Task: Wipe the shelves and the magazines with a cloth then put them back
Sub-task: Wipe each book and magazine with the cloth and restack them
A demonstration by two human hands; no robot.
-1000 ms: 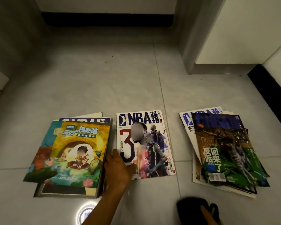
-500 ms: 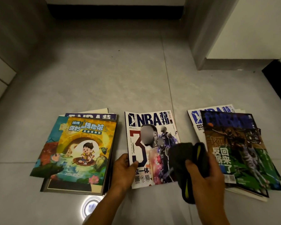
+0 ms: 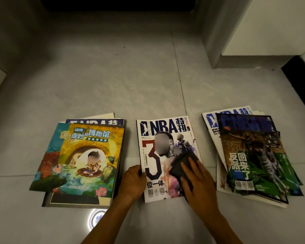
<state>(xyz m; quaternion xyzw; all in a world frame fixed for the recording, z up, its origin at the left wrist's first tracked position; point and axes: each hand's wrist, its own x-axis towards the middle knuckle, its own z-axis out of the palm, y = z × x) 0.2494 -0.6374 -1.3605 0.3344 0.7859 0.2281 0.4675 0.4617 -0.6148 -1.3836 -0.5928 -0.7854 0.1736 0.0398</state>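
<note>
A white NBA magazine point(image 3: 163, 136) lies flat on the grey tiled floor in the middle. My left hand point(image 3: 133, 180) holds its lower left edge, thumb on the cover. My right hand point(image 3: 198, 180) lies flat with straight fingers on a dark cloth point(image 3: 180, 164), pressing it onto the lower right of the cover. To the left sits a pile topped by a yellow children's magazine point(image 3: 89, 161). On the right is a fanned pile topped by a green and blue NBA magazine point(image 3: 253, 155).
Grey floor tiles point(image 3: 113, 85) stretch beyond the magazines. A white cabinet base point(image 3: 264, 32) stands at the back right, with a dark gap point(image 3: 120, 4) under furniture at the top. A round light reflection point(image 3: 97, 217) shines on the floor near my left forearm.
My right hand came in from the lower right with the cloth and laid it flat onto the middle magazine's cover. My left hand shifted from the left pile's edge onto that magazine's edge.
</note>
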